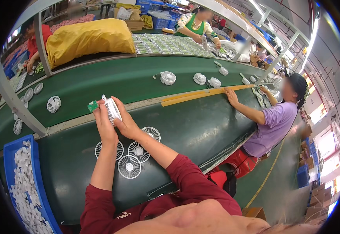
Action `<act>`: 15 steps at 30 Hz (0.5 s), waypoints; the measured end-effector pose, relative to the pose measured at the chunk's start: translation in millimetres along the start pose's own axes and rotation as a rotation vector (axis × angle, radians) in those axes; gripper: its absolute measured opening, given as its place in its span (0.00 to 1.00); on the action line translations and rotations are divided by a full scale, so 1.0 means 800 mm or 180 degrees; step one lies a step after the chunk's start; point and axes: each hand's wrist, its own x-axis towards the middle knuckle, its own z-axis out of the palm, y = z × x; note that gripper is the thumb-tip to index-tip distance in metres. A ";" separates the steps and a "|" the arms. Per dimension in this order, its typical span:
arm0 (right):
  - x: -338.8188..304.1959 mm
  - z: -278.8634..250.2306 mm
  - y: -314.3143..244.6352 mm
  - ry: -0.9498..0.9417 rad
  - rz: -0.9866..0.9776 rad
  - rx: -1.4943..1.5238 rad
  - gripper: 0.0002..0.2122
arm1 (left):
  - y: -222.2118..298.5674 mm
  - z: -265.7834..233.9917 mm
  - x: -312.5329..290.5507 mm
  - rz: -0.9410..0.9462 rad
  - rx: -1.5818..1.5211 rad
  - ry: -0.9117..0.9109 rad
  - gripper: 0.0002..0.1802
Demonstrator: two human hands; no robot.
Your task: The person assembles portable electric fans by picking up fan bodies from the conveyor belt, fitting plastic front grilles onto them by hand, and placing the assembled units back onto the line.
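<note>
Above the dark green work table [185, 136], both my hands are closed round a white fan head [111, 110] with a slatted grille, turned on its edge. My left hand [106, 128] grips it from the left, and my right hand [127, 121] wraps it from the right. A small green circuit board [93, 106] sticks out beside my left fingertips; whether it is wired to the fan head I cannot tell. Several round white fan grilles lie beneath my forearms, among them a front one [129, 167] overlapping its neighbour [139, 150].
A green conveyor belt [111, 84] runs behind the table, carrying white fan heads [168, 78]. A blue bin [33, 156] of small white parts stands at left. Yellow strips [193, 97] line the belt's edge. A co-worker in purple [273, 121] sits at right; another person [195, 27] works across.
</note>
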 end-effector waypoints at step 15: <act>-0.007 0.007 -0.012 0.0287 0.0286 0.0901 0.32 | -0.010 0.003 0.000 0.1264 0.0895 -0.0554 0.17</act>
